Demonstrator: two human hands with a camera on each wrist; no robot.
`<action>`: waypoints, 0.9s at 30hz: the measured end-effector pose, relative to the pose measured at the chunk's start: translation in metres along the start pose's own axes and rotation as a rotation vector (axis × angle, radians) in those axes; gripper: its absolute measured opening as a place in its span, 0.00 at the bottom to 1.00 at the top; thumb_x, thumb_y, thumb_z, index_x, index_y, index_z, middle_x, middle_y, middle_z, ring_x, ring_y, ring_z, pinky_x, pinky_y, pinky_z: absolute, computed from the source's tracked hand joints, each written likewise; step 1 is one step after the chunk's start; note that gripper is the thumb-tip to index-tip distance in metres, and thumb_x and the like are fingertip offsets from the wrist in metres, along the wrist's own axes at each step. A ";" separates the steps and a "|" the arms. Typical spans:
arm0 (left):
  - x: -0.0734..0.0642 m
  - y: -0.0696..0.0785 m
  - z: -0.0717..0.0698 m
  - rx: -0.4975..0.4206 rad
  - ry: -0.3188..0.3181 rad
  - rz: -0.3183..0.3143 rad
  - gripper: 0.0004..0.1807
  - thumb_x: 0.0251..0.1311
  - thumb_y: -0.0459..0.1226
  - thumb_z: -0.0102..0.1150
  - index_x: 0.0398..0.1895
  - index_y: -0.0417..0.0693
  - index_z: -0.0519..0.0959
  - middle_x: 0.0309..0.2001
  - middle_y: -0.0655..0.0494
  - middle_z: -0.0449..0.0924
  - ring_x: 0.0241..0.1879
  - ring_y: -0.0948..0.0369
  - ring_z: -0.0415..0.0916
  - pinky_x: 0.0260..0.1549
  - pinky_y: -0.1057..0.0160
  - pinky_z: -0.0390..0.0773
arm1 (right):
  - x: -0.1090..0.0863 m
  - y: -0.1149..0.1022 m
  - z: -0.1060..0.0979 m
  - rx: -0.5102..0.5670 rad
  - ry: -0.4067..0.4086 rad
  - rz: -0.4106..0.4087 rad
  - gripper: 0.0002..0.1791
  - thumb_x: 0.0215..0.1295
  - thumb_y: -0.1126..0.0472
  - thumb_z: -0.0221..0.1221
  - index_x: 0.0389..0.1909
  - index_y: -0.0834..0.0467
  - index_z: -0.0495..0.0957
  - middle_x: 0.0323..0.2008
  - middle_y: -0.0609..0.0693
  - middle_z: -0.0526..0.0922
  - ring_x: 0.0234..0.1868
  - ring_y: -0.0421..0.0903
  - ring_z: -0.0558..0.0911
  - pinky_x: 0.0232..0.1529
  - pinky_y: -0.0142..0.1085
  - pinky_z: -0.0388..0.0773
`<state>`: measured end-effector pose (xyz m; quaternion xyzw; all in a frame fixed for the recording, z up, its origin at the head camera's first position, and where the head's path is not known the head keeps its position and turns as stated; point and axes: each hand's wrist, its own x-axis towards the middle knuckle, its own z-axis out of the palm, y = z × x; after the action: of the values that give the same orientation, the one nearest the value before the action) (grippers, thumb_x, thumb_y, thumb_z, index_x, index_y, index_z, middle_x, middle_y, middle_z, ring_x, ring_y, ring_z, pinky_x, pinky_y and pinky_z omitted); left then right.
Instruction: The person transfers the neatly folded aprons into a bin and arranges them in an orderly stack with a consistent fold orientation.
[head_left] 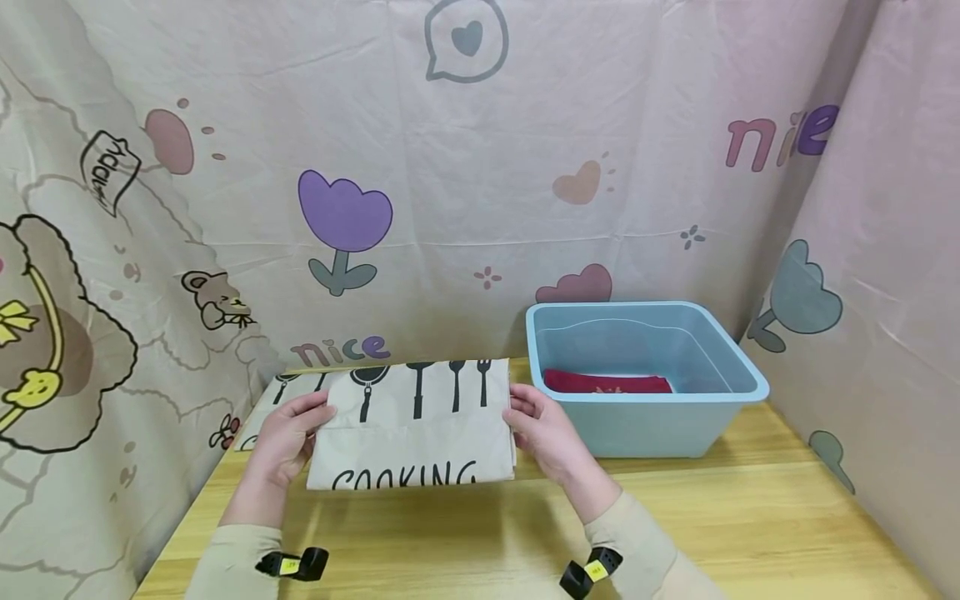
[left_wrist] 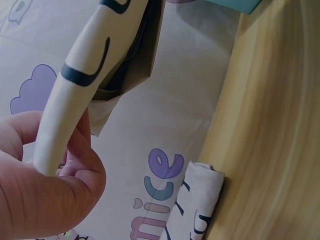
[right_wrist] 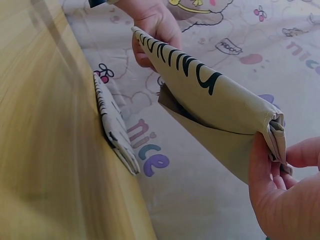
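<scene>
A folded cream cloth [head_left: 420, 437], printed with dark kitchen utensils and the word COOKING, is held up above the table between both hands. My left hand [head_left: 288, 433] grips its left edge, thumb on the near face. At the opposite edge my right hand [head_left: 547, 429] pinches the stacked layers between thumb and fingers. The right wrist view shows the cloth's folded layers [right_wrist: 277, 137] at that edge and a looser flap [right_wrist: 215, 145] hanging beneath. Behind my left hand, a second folded cloth [head_left: 262, 412] with similar print lies on the table, partly hidden by the held one.
A light blue plastic bin [head_left: 637, 425] stands at the back right of the wooden table [head_left: 787, 517], with a dark red folded cloth [head_left: 600, 382] inside. A printed curtain [head_left: 465, 167] hangs behind the table and along both sides.
</scene>
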<state>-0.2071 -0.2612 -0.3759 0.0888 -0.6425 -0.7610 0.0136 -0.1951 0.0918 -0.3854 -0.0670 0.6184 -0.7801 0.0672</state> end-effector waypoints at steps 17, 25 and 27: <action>0.003 0.019 0.026 -0.035 -0.068 0.100 0.19 0.65 0.25 0.56 0.30 0.61 0.85 0.33 0.64 0.82 0.31 0.68 0.79 0.29 0.68 0.82 | -0.003 -0.030 -0.015 0.017 0.013 -0.070 0.25 0.70 0.74 0.51 0.67 0.73 0.62 0.47 0.55 0.76 0.42 0.42 0.79 0.40 0.31 0.81; 0.003 0.027 0.045 -0.082 -0.070 0.113 0.18 0.64 0.23 0.56 0.31 0.58 0.85 0.33 0.62 0.83 0.31 0.67 0.80 0.29 0.68 0.82 | -0.006 -0.044 -0.026 0.018 0.016 -0.108 0.26 0.71 0.73 0.50 0.68 0.73 0.60 0.48 0.54 0.76 0.43 0.41 0.80 0.40 0.33 0.82; 0.004 0.028 0.050 -0.086 -0.066 0.119 0.18 0.64 0.23 0.57 0.31 0.57 0.85 0.33 0.62 0.82 0.32 0.67 0.80 0.29 0.68 0.82 | -0.006 -0.047 -0.030 0.019 0.024 -0.115 0.26 0.72 0.72 0.50 0.68 0.72 0.60 0.49 0.55 0.76 0.44 0.42 0.80 0.41 0.34 0.82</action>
<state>-0.2210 -0.2176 -0.3410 0.0247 -0.6135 -0.7882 0.0415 -0.1958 0.1318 -0.3469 -0.0923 0.6067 -0.7894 0.0152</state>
